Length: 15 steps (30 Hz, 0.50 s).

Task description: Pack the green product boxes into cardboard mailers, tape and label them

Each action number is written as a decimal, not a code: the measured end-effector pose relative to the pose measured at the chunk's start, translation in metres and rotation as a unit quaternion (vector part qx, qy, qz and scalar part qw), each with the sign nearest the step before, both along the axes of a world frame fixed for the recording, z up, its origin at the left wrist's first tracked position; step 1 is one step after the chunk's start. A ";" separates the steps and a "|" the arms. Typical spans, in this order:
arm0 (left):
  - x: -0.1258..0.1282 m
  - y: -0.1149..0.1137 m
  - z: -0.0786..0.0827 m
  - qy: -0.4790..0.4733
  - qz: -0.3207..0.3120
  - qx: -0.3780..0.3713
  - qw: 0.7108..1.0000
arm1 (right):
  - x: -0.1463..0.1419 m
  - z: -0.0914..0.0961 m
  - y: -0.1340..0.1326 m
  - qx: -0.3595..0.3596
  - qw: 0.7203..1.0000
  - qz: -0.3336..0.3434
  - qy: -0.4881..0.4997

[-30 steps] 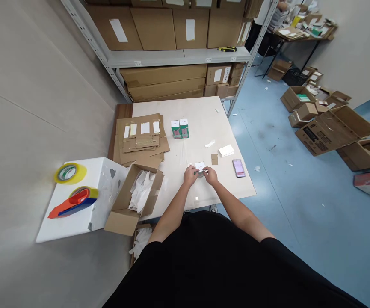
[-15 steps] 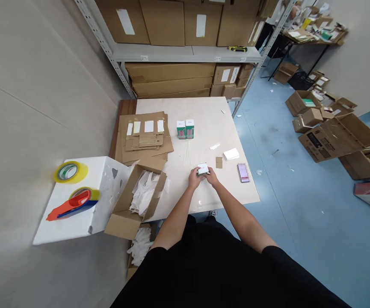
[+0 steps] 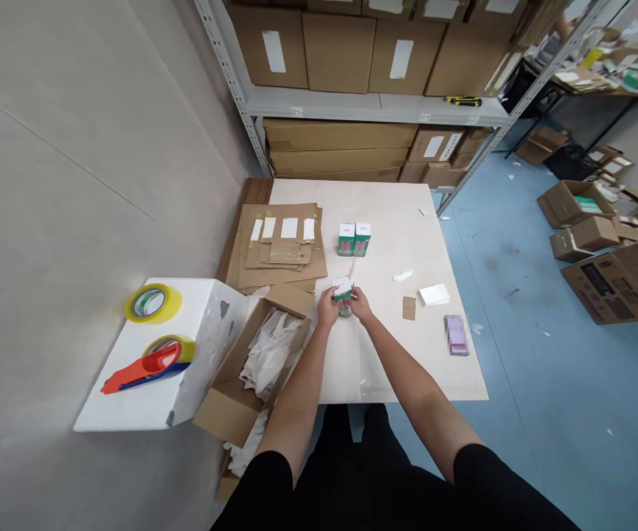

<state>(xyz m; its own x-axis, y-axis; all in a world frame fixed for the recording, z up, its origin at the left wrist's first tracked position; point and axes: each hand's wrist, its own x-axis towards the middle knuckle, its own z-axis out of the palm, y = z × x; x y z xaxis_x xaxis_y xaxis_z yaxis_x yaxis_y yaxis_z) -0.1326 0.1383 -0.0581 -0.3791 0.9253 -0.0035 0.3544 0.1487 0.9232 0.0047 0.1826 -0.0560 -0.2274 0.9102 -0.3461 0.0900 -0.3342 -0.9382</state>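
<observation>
Between my hands is a small green and white box point(image 3: 343, 288), its white top facing up. My left hand point(image 3: 328, 307) grips its left side, and my right hand point(image 3: 361, 304) has fingers closed on the right side. Just beyond it, two similar green and white boxes point(image 3: 354, 240) stand side by side on the white table point(image 3: 390, 354). To the right of my hands lie a small brown cardboard piece point(image 3: 408, 308), a white stack of paper or cards point(image 3: 434, 295) and a purple, pixelated item point(image 3: 456, 335).
Flattened cardboard point(image 3: 282, 254) lies at the table's left. An open carton point(image 3: 224, 402) with white plastic bags is left of my arm, beside a white block point(image 3: 125, 398) bearing tape rolls point(image 3: 153, 303) and a red tape dispenser point(image 3: 141, 367). A shelf point(image 3: 352, 105) with cartons stands behind.
The held box has moved forward, closer to the two standing boxes, and more of its green side shows. Both hands have gone with it. The camera view has shifted.
</observation>
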 end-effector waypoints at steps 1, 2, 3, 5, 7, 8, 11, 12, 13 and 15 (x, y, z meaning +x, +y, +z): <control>-0.002 0.001 0.000 0.003 0.000 0.005 1.000 | -0.002 0.001 0.001 0.005 1.000 0.001 0.004; -0.002 0.000 0.000 0.002 -0.001 0.009 1.000 | -0.002 0.003 0.002 0.009 1.000 0.002 0.009; -0.001 -0.002 0.001 -0.002 -0.004 0.010 1.000 | 0.000 0.004 0.001 0.011 1.000 0.002 0.014; 0.005 -0.008 0.003 -0.014 -0.013 0.012 1.000 | 0.007 0.005 -0.004 0.009 1.000 0.003 0.018; 0.015 -0.018 0.006 -0.024 -0.024 0.016 0.999 | 0.017 0.004 -0.015 0.005 1.000 0.000 0.009; 0.021 -0.024 0.007 -0.026 -0.028 0.019 0.999 | 0.023 0.004 -0.021 0.003 1.000 -0.006 0.002; 0.041 -0.038 0.009 -0.019 -0.045 0.016 0.999 | 0.040 0.002 -0.041 -0.010 0.999 -0.038 -0.009; 0.046 -0.042 0.010 -0.014 -0.049 0.011 0.999 | 0.044 0.002 -0.046 -0.017 0.999 -0.046 -0.006; 0.050 -0.044 0.010 -0.010 -0.052 0.005 0.999 | 0.048 0.004 -0.050 -0.025 0.998 -0.051 -0.002; 0.056 -0.046 0.013 -0.003 -0.055 -0.001 0.999 | 0.053 0.009 -0.054 -0.033 0.998 -0.052 0.009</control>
